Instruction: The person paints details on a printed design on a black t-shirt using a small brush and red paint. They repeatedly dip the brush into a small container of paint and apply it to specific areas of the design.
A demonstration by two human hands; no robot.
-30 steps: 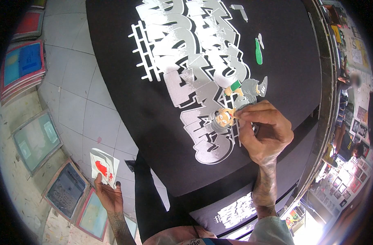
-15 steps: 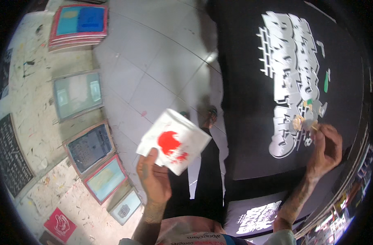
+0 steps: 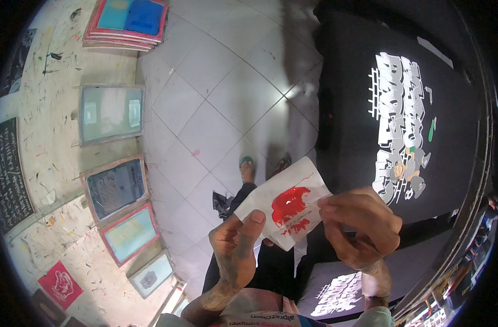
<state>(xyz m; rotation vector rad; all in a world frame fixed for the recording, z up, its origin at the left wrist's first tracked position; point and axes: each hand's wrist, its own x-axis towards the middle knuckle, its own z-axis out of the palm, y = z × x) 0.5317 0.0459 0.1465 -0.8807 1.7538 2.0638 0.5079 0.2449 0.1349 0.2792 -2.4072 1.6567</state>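
My left hand (image 3: 238,248) grips a folded white paper (image 3: 265,197) by its near left corner, thumb on top. Wet red paint (image 3: 289,206) lies in a blob with smears across the paper's middle. My right hand (image 3: 363,226) is closed in a pinch at the paper's right edge, beside the paint. A thin stick is between its fingertips, now mostly hidden by them. To the right is a black cloth (image 3: 347,158) printed with white block lettering (image 3: 391,98) and a small grey, tan and green figure (image 3: 410,171).
Framed screens lean along the paint-marked pale wall at left, among them a dark one (image 3: 116,188) and a red-edged one (image 3: 130,234). A stack of frames (image 3: 126,24) is at the far left. Grey tiled floor (image 3: 216,92) runs between. Another printed black cloth (image 3: 339,291) lies nearer me.
My right hand has left the printed figure and come left to the paper. My left hand has carried the paper rightward, and the view has shifted.
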